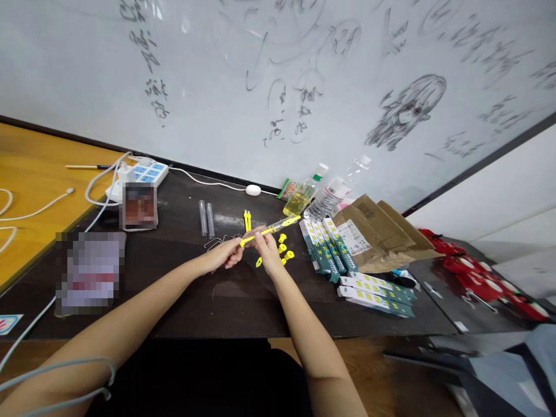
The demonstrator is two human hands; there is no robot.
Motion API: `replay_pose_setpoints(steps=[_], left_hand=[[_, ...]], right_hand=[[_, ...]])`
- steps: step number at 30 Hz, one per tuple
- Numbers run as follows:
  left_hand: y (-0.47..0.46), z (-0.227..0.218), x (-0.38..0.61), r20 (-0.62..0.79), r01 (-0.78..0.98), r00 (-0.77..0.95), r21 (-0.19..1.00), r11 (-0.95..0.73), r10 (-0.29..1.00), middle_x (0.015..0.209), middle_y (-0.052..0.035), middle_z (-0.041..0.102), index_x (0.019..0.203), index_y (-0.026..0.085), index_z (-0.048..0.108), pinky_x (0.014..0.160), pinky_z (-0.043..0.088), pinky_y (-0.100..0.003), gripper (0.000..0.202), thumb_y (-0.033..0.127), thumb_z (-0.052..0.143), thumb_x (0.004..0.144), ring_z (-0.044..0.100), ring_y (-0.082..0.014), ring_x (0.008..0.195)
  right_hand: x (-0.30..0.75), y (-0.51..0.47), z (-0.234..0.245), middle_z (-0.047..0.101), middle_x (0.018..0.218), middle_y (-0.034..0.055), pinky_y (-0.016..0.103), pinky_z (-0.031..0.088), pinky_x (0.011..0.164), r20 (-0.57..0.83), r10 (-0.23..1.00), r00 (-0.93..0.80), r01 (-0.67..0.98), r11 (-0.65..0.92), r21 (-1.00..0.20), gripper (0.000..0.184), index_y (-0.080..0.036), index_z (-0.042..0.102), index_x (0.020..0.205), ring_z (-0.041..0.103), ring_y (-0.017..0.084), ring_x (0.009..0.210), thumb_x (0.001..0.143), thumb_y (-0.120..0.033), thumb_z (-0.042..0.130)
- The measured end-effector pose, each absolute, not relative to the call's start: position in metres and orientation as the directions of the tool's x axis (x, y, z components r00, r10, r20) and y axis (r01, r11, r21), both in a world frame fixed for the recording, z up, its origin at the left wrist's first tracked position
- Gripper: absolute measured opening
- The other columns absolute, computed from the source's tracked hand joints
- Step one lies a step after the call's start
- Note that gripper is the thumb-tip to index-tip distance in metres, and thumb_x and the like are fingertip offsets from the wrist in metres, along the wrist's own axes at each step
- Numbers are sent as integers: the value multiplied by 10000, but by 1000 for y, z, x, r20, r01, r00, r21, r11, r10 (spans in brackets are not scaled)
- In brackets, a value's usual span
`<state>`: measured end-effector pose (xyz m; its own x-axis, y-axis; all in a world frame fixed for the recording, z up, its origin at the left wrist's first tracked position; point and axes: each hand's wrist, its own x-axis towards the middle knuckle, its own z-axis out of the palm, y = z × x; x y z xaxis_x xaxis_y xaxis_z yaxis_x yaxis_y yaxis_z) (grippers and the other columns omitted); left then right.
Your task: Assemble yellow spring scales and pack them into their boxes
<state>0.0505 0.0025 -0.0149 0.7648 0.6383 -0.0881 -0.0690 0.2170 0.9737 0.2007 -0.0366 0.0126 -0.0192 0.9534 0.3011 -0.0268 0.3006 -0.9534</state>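
Note:
Both hands grip a clear tube with yellow ends, slanting up to the right above the dark table. My left hand has its fingers closed around the lower left end. Along the middle, my right hand pinches the tube. Several small yellow caps lie just right of my right hand. Beyond my hands lie yellow slotted strips. Two empty clear tubes rest farther left, and thin bent metal wires are partly hidden behind my left hand.
Several green-and-white boxes lie right of my hands, beside an opened cardboard box. Bottles stand at the back by the whiteboard. A power strip with cables and a blurred device are on the left.

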Motion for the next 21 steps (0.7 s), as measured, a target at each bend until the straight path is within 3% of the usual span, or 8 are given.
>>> replay_pose_setpoints(steps=[3, 7, 14, 21], left_hand=[[6, -15, 52, -153, -15, 764, 967, 254, 627, 476, 59, 294, 661, 209, 363, 357, 252, -206, 329, 414, 250, 892, 257, -84, 368], [0, -11, 46, 14, -112, 762, 988, 110, 648, 545, 42, 425, 748, 193, 432, 441, 354, -212, 224, 379, 398, 868, 391, -89, 444], [-11, 3, 35, 143, -86, 787, 989, -123, 601, 773, -59, 618, 876, 143, 563, 662, 466, -274, 369, 482, 419, 904, 577, -132, 675], [-12, 6, 32, 162, 21, 753, 963, -269, 638, 673, -22, 580, 759, 165, 550, 652, 476, -278, 378, 485, 407, 902, 563, -137, 626]], right_hand=[[201, -36, 12, 614, 841, 25, 297, 521, 679, 298, 954, -4, -27, 298, -954, 351, -214, 542, 835, 599, 153, 755, 775, -556, 596], [203, -34, 12, 608, 819, 18, 291, 519, 650, 276, 961, 24, -38, 277, -960, 371, -211, 549, 836, 587, 146, 717, 749, -566, 617], [209, -34, 13, 586, 761, 6, 274, 488, 619, 250, 968, 8, -94, 250, -964, 394, -198, 555, 790, 550, 125, 655, 743, -584, 617], [208, -30, 5, 424, 553, -72, 257, 441, 569, 260, 966, 17, -105, 260, -960, 390, -215, 486, 744, 432, 90, 507, 723, -571, 645]])
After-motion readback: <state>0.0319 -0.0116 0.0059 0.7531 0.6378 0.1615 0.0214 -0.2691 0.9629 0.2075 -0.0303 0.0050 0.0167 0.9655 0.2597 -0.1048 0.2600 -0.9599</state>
